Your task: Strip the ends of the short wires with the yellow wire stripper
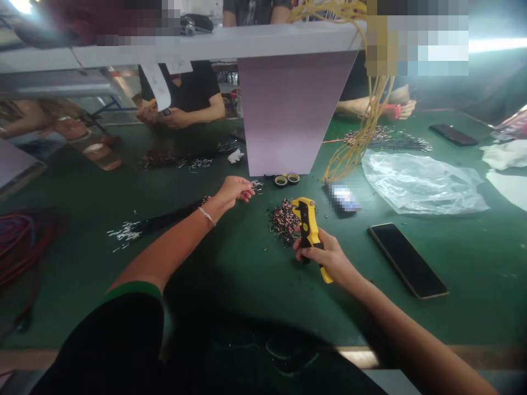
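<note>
Yellow-and-black wire stripper (308,230) stands tilted in the person's right hand (325,258), its head pointing far over a green workbench (465,296). Curled fingers (307,253) wrap its grip and hide part of it, while its lower tip shows below the hand.

A white overhead shelf (230,45) crosses the far side of the bench, with a white panel (290,115) hanging below it. Blurred patches cover parts of the shelf's top edge, and the view there is hard to make out. A bundle of yellow wires (362,131) drapes over the shelf and down to the bench. Beyond the shelf, a co-worker's hands (171,117) meet at the far edge, and another co-worker's forearm (366,108) reaches in on the right.

On the right lie a clear plastic bag (420,184) and a black smartphone (407,260). Red and blue cables (20,241) sit at the left edge, partly in shadow.

The person's left hand (234,192) reaches far, its fingers (247,192) extended and close together just beside a small scatter of wire bits (257,185); whether they pinch anything is impossible to tell. A black wire bundle with silver ends (152,226) lies near that hand, and a heap of short cut wires (284,221) lies just left of the stripper.
</note>
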The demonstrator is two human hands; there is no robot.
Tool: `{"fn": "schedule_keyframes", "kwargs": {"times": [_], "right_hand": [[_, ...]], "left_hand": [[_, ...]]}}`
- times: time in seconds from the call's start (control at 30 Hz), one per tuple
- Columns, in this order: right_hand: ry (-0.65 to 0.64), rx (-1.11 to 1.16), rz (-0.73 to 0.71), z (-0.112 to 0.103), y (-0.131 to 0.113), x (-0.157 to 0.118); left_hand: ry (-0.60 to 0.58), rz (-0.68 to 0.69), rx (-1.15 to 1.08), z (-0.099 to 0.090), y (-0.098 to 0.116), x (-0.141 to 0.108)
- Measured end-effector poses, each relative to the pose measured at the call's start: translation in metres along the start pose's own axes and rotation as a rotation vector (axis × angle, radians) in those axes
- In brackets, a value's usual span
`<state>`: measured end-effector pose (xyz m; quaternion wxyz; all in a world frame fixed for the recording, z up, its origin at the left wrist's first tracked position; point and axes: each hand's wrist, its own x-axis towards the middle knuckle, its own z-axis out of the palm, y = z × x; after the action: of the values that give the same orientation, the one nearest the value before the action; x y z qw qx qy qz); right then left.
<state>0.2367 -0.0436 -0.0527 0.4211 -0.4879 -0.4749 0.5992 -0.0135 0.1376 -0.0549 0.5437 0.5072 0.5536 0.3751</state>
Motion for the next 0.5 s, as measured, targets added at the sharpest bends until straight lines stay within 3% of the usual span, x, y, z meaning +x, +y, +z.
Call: {"fn": "schedule_keyframes", "kwargs": {"times": [0.3, 0.5], "right_hand": [[-0.003, 0.053, 0.047, -0.003, 0.000, 0.000], [-0.011, 0.077, 0.053, -0.005, 0.000, -0.002]], "left_hand": [[0.109, 0.025, 0.183, 0.017, -0.005, 0.028], [0.059, -0.022, 0.195, 0.018, -0.005, 0.033]]}}
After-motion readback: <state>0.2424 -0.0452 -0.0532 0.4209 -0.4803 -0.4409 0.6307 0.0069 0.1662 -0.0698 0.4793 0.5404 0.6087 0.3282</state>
